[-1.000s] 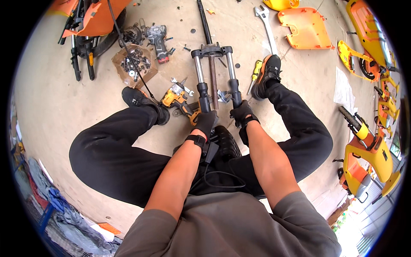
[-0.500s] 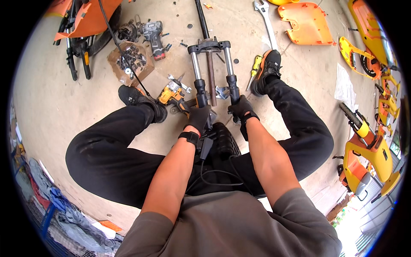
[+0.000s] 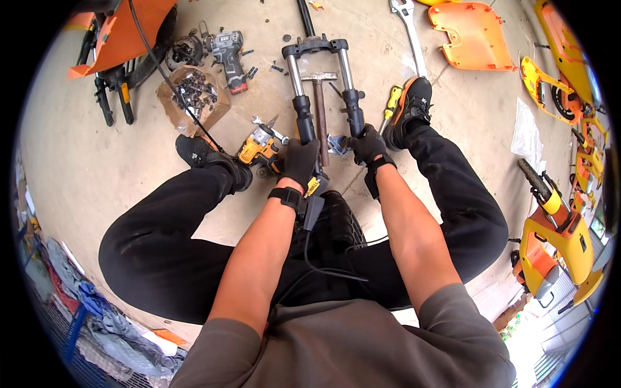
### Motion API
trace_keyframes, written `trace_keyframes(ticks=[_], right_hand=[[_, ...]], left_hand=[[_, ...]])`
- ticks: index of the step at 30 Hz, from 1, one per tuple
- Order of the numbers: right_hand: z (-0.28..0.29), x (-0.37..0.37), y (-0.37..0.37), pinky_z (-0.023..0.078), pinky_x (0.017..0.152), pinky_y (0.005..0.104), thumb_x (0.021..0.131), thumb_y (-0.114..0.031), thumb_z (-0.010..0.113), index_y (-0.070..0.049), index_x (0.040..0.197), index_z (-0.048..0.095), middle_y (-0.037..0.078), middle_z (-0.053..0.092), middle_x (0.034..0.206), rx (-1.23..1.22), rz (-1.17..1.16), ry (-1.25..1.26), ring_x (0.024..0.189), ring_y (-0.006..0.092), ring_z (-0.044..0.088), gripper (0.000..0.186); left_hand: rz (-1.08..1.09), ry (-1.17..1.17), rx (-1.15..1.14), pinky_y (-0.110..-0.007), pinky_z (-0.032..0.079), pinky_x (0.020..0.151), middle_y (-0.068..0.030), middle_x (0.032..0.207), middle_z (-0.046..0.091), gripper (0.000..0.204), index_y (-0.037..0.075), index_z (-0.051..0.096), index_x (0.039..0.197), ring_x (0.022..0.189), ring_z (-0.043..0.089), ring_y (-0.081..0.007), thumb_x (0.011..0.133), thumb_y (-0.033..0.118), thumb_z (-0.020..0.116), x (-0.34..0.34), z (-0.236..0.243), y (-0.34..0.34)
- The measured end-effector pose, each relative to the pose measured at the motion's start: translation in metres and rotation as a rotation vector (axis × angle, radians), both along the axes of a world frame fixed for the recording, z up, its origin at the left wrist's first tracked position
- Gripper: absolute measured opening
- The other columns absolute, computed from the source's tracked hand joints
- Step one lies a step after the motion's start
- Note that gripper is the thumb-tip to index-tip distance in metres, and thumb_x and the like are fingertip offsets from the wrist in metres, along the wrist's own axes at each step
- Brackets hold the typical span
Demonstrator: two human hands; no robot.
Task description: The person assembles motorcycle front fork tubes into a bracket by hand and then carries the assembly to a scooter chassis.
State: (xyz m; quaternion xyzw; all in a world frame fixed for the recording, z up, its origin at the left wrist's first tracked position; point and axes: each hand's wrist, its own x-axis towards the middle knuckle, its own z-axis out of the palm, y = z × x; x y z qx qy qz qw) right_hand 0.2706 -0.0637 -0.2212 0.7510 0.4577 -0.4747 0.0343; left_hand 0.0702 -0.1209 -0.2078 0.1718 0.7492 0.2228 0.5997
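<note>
A suspension fork (image 3: 316, 46) lies on the floor between my legs, its steerer tube pointing away from me. My left hand (image 3: 301, 160), in a black glove, is closed around the lower end of its left leg. My right hand (image 3: 369, 145), also gloved, grips the lower end of the right leg. Between the fork legs lies a hammer (image 3: 321, 119) with a brown handle. Beside my left hand is a dark part with a yellow label (image 3: 312, 185), partly hidden. A black tyre (image 3: 336, 216) and a thin cable (image 3: 321, 270) are between my thighs.
Left of the fork are a yellow power tool (image 3: 257, 147), a grey drill (image 3: 228, 61) and a box of small hardware (image 3: 196, 103). A screwdriver (image 3: 392, 103) and large adjustable wrench (image 3: 410, 39) lie right. Orange panels (image 3: 472, 35) and yellow scooter bodies (image 3: 557, 236) stand further out.
The fork has slid away from me, with both hands moving forward on its legs. The hammer's head, hidden under the fork crown before, now shows.
</note>
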Motion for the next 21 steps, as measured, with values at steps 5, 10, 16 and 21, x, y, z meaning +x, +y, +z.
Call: trace_keyframes(ticks=[5,10,16,21], right_hand=[[-0.017,0.012,0.016,0.056,0.064,0.0415,0.079,-0.035,0.081,0.0,0.113,0.06,0.018,0.072,0.087,-0.009,0.008,-0.05,0.068,0.0311,0.071,0.053],[-0.034,0.013,0.018,0.055,0.085,0.0452,0.081,-0.042,0.077,-0.002,0.112,0.06,0.021,0.073,0.097,-0.061,0.117,-0.043,0.095,0.0374,0.071,0.053],[-0.052,0.012,0.015,0.054,0.086,0.0464,0.08,-0.037,0.075,-0.001,0.109,0.064,0.024,0.072,0.101,0.114,0.24,-0.067,0.099,0.0406,0.069,0.048],[-0.054,0.012,0.033,0.053,0.087,0.0458,0.079,-0.038,0.075,0.001,0.113,0.064,0.023,0.072,0.1,0.138,0.212,0.018,0.097,0.0405,0.069,0.052]], left_hand=[[-0.307,0.017,0.1,-0.04,0.053,0.075,-0.0237,0.097,0.071,0.056,-0.01,0.064,0.11,0.085,0.07,-0.0332,0.082,0.039,0.067,-0.023,-0.051,0.016],[-0.377,0.117,0.134,-0.041,0.053,0.075,-0.0197,0.092,0.071,0.053,-0.007,0.064,0.11,0.084,0.07,-0.0318,0.086,0.04,0.065,-0.035,-0.068,0.028],[-0.239,0.008,0.062,-0.038,0.051,0.074,-0.015,0.084,0.065,0.038,-0.005,0.065,0.099,0.078,0.063,-0.025,0.096,0.033,0.06,-0.034,-0.052,0.038],[-0.119,0.06,0.115,-0.04,0.053,0.074,-0.0128,0.087,0.07,0.036,-0.002,0.067,0.104,0.077,0.067,-0.0251,0.089,0.03,0.067,-0.034,-0.056,0.042]])
